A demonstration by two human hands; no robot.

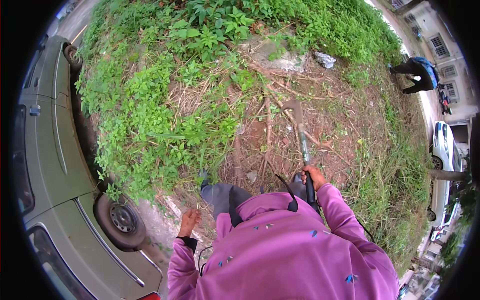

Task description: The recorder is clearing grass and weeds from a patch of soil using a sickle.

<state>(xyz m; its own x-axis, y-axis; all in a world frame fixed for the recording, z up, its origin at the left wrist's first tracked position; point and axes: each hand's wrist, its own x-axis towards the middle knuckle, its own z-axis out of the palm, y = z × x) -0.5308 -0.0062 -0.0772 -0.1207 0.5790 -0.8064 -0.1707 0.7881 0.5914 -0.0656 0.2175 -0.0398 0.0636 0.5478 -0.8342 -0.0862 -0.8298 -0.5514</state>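
My right hand (314,177) is closed round the black grip of a long-handled tool with a curved, rust-brown blade like a billhook (296,112). Its blade hangs over bare reddish soil crossed by exposed roots (268,127). Nothing shows in my left hand (190,221), whose fingers are loosely bent, beside my left thigh and above the curb. Green leafy weeds (150,112) grow in front and to the left of me, and cut, dry stalks (189,95) lie among them.
An olive-green vehicle (56,146) stands close on the left. Ahead are a flat stone (279,54) and a crumpled plastic bag (324,60). Another person (420,75) bends over at the upper right, near the plot's edge. White cars (444,146) and a tree trunk (448,175) are farther right.
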